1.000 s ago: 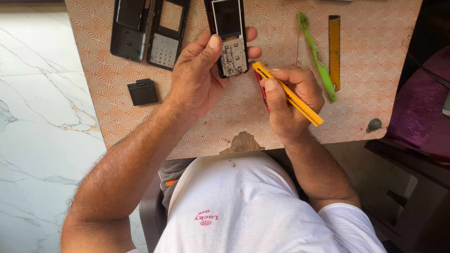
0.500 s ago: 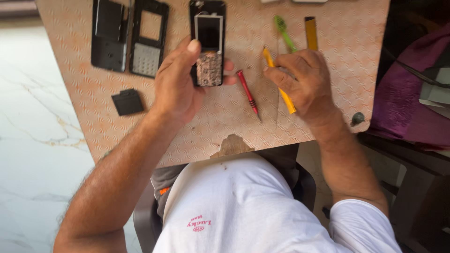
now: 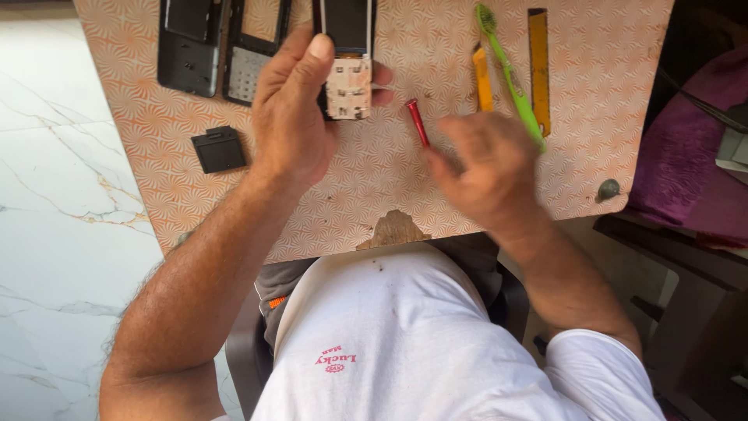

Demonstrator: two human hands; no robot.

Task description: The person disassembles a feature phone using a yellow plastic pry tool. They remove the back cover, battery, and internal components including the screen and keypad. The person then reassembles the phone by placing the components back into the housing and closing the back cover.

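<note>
My left hand (image 3: 292, 117) grips a stripped mobile phone body (image 3: 347, 58) with a dark screen and a bare keypad board, holding it against the patterned table (image 3: 374, 187). My right hand (image 3: 483, 168) is blurred with motion over the table near its front edge and holds nothing. Its fingers are loosely apart. A red screwdriver (image 3: 417, 122) lies just left of its fingertips. A yellow tool (image 3: 483, 78) rests on the table beyond it.
A green toothbrush (image 3: 510, 74) and a yellow strip (image 3: 538, 70) lie at the far right. Two black phone covers (image 3: 187, 47) (image 3: 253, 54) and a square black battery (image 3: 219, 150) lie at the left. The table's front edge is chipped (image 3: 393, 228). A purple cloth (image 3: 693, 156) lies on furniture to the right.
My right hand has let go of the yellow tool, which now lies on the table, and has drawn back toward me. My left hand still holds the phone body.
</note>
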